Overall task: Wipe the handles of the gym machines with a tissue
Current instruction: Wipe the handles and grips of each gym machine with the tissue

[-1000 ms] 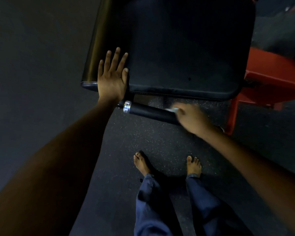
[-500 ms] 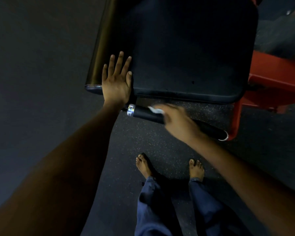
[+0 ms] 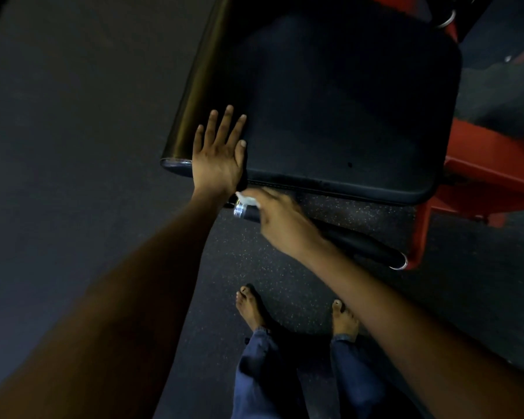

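Nearest the camera, two bare feet and dark blue trouser legs are seen on a dark speckled rubber floor. Above them the right hand is laid over the black handle, its fingers curled down around the bar with a small white tissue pinched beneath the fingertips. The tissue appears as a crumpled pale scrap, only its edge showing past the fingertips, and it is pressed against the handle just beside the bright metal ring at the bar's left end. The hand is slightly blurred, so the exact lie of each finger cannot be told. The handle is seen as a dark, matte, rounded grip running from under the hand down and to the right of the wrist, ending in a second shiny ring close to a red frame upright.

Just left of the right hand, and touching the seat beyond it, the left hand is laid flat with its fingers straight and slightly spread, the palm pressed on the near left corner of a black padded seat. Nothing is held in it. Beyond and to the right of both hands, the red frame is seen extending from under the pad.
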`<state>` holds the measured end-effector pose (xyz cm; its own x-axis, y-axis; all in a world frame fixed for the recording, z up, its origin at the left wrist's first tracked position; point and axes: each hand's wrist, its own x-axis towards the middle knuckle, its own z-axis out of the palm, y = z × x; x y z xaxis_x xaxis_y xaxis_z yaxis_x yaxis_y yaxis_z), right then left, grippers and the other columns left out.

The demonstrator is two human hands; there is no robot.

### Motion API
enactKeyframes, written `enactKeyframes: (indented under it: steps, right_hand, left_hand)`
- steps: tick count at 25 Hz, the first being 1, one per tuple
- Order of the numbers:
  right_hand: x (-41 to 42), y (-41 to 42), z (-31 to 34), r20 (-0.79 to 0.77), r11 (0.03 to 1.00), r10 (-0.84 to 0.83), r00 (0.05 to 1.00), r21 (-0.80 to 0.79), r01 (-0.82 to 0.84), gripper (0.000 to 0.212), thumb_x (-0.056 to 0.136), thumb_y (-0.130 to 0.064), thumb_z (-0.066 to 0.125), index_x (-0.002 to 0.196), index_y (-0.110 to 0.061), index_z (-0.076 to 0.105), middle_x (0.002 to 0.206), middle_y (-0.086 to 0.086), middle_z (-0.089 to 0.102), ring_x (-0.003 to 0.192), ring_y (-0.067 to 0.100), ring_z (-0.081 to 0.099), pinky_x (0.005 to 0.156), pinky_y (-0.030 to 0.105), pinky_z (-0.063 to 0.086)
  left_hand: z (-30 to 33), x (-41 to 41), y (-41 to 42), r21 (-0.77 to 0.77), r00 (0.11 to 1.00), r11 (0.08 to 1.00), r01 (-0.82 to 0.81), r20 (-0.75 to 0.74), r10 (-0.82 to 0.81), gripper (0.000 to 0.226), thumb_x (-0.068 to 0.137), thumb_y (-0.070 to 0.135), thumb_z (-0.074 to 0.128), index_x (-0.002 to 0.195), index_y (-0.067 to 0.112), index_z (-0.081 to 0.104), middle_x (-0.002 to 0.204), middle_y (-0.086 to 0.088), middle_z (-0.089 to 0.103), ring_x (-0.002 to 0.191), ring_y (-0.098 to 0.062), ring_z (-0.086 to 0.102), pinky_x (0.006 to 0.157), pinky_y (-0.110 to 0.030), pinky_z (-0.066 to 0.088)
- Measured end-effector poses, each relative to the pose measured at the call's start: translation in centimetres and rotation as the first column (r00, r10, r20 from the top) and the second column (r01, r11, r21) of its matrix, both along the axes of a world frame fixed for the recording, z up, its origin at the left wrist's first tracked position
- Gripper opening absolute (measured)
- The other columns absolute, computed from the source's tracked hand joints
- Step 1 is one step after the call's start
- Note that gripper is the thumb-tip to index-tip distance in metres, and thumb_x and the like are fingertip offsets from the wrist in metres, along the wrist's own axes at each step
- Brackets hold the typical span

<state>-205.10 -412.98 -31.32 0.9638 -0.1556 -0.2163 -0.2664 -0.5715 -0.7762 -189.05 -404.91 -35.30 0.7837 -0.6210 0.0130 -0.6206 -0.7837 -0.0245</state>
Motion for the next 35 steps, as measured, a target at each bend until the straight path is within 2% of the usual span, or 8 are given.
enactKeyframes:
  steps: [6,9,12,16,22,27,32,35]
  right_hand:
    - [-9.0,-7.2,-1.6,-0.330,0.929,-0.321,0.888,-0.291,0.228,0.030,0.098,-0.015,0.037,0.122,-0.010,0.055,0.070,-0.003,0.051,0.050,0.004,0.044,0.045,0.014,0.030]
    - [-4.1,-0.2,-1.2,-0.048,0.966,-0.126,0.991,-0.232,0.111,0.048,0.092,0.002,0.043,0.137,-0.014,0.046,0.119,0.005,0.061,0.097,0.016,0.063,0.083,0.020,0.051]
    - [-3.7,1.4,-3.2,0.246,0.917,0.205,0.947,-0.388,-0.097,0.069,0.074,0.018,0.034,0.139,-0.005,0.042,0.145,0.011,0.041,0.134,0.028,0.039,0.113,0.039,0.028]
    - [-13.5,-5.6,-6.0,0.110,0.701,0.324,0.940,-0.695,-0.161,0.076,0.082,0.011,0.030,0.150,-0.011,0.003,0.158,0.006,0.009,0.141,0.022,0.024,0.117,0.033,0.014]
    - [-3.9,0.5,-3.0,0.241,0.964,-0.060,0.969,-0.239,0.119,0.061,0.069,0.020,0.067,0.124,-0.005,0.059,0.130,0.014,0.057,0.114,0.030,0.059,0.087,0.043,0.055]
    - [-9.9,-3.2,-4.4,0.222,0.973,-0.050,0.974,-0.211,0.098,0.045,0.087,0.001,0.046,0.130,-0.011,0.055,0.134,0.009,0.054,0.121,0.019,0.053,0.098,0.034,0.047]
    - [-15.3,-5.1,-5.8,0.147,0.783,-0.568,0.810,-0.206,0.587,0.043,0.086,0.006,0.046,0.127,-0.006,0.049,0.121,0.019,0.061,0.103,0.030,0.065,0.093,0.028,0.045]
    - [-10.4,-1.3,-5.5,0.324,0.896,-0.299,0.897,-0.229,0.381,0.040,0.084,0.007,0.044,0.119,-0.002,0.062,0.121,0.017,0.062,0.112,0.029,0.060,0.105,0.032,0.038]
  left_hand:
    - [0.1,-0.2,-0.3,-0.003,1.000,1.000,-0.030,-0.008,0.030,0.051,0.104,0.035,0.013,0.155,0.028,0.015,0.163,0.004,0.007,0.150,-0.020,0.002,0.121,-0.040,0.004]
    - [0.1,0.0,-0.2,-0.008,1.000,1.000,-0.029,0.006,0.029,0.051,0.104,0.034,0.015,0.155,0.028,0.016,0.163,0.003,0.009,0.150,-0.020,0.003,0.121,-0.040,0.004]
    - [0.0,0.1,0.2,-0.004,1.000,1.000,-0.008,-0.014,0.007,0.050,0.106,0.034,0.017,0.155,0.027,0.015,0.163,0.002,0.007,0.150,-0.021,0.002,0.121,-0.040,0.002]
    - [0.0,-0.1,0.0,0.007,0.999,1.000,-0.026,-0.021,0.026,0.050,0.106,0.034,0.017,0.155,0.027,0.012,0.163,0.003,0.005,0.150,-0.021,0.000,0.121,-0.040,0.001]
    - [0.6,-0.3,0.3,0.017,1.000,1.000,-0.020,-0.024,0.020,0.050,0.106,0.032,0.022,0.155,0.024,0.019,0.163,-0.001,0.010,0.150,-0.023,0.003,0.120,-0.041,0.001]
    - [2.6,-0.9,-4.5,-0.137,0.994,0.990,0.028,-0.099,-0.042,0.043,0.102,0.027,0.036,0.142,0.012,0.044,0.154,-0.008,0.035,0.146,-0.023,0.021,0.120,-0.041,0.005]
    - [-0.6,-4.2,-8.7,0.103,0.962,0.967,0.232,-0.173,-0.213,0.054,0.106,0.042,0.017,0.156,0.024,0.006,0.164,-0.002,-0.002,0.150,-0.024,-0.007,0.119,-0.046,-0.006]
    - [-1.6,-4.4,-8.6,0.149,0.979,0.969,0.198,-0.069,-0.189,0.055,0.105,0.044,0.013,0.156,0.026,0.003,0.163,-0.001,-0.005,0.150,-0.024,-0.009,0.119,-0.048,-0.005]
